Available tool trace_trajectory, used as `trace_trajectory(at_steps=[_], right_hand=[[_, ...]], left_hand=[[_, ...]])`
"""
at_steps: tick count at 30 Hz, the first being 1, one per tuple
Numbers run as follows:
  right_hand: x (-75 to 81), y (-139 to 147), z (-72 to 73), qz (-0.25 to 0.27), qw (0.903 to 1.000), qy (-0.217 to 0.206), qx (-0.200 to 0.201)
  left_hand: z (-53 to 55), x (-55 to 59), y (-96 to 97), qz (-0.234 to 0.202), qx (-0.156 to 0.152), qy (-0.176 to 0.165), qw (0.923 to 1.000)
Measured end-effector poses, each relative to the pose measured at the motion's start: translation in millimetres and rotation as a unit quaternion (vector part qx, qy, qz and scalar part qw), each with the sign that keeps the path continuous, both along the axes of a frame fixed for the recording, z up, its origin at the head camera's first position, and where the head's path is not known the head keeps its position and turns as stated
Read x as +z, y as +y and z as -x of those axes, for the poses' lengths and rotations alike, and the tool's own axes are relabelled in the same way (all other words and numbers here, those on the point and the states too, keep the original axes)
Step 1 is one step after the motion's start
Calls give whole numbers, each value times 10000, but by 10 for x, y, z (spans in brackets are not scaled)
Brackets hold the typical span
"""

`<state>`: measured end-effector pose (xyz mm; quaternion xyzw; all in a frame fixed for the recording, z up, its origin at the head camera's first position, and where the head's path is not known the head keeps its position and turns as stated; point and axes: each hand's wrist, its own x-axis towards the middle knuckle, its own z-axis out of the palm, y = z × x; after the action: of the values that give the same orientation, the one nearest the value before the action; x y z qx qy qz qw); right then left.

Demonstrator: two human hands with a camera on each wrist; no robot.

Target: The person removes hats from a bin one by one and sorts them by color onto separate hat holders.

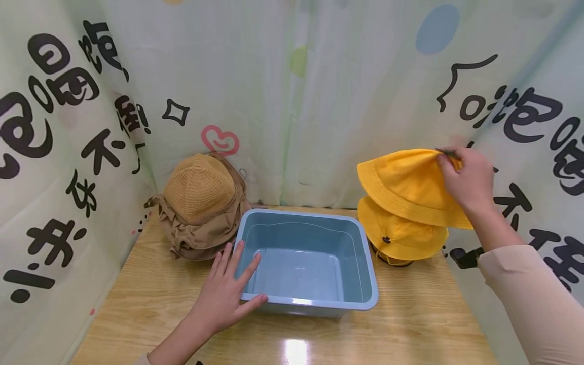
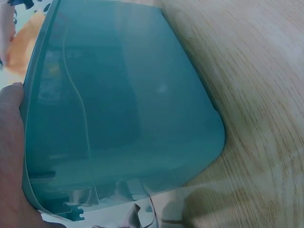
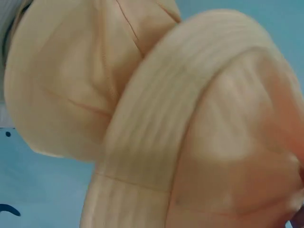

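My right hand (image 1: 470, 177) pinches the crown of a yellow bucket hat (image 1: 401, 182) and holds it up, tilted, at the right. In the right wrist view the hat's stitched brim (image 3: 147, 114) fills the middle. Below and behind it sits another yellow hat (image 1: 397, 243) with a dark cord toggle, partly covered by the raised one. My left hand (image 1: 221, 299) rests with spread fingers on the front left corner of a blue plastic tub (image 1: 315, 303). Nothing lies inside the tub. The left wrist view shows the thumb along the tub's rim, close to its side wall (image 2: 123, 104).
At the back left, a tan woven hat (image 1: 198, 187) sits on top of brown fabric hats (image 1: 205, 241), next to the tub. Wooden tabletop (image 1: 401, 319) runs around the tub. Printed curtains (image 1: 260, 76) enclose the table at the back and both sides.
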<state>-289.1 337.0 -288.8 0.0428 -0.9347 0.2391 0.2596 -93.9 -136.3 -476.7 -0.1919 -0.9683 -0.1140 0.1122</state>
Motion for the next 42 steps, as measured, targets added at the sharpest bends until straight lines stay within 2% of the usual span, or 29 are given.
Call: trace_trajectory(at_steps=[3,6,11,16,22,28,31,35,39,42], right_hand=[[-109,9,-3,-394,9954,-800,362],[-179,21,-7,-541,9908,-1181,377],[-230,50,-4,-510,9944,-908,158],[-336,61,18,-705,9895,-1202,392],[-432,68,-50,-460,9961,-745,118],[-554,100,-96,-282,9942,-947,426],[-630,184,-134,33,9943,-907,561],[-782,322,-198,399,9924,-987,623],[-962,419,-254,624,9909,-1076,510],[-1070,433,-286,804,9907,-983,481]], left_hand=[[4,-1,4,-6,14,-56,10000],[6,1,13,-2,12,-86,10000],[4,3,29,-21,-5,-108,9999],[6,3,33,-47,16,-148,9999],[10,5,32,-88,-27,-165,9998],[-2,57,13,-132,34,-306,9994],[16,150,30,-317,-69,-281,9991],[113,370,154,-823,-423,5,9957],[296,640,455,-1357,-991,356,9851],[465,816,746,-1515,-1397,561,9769]])
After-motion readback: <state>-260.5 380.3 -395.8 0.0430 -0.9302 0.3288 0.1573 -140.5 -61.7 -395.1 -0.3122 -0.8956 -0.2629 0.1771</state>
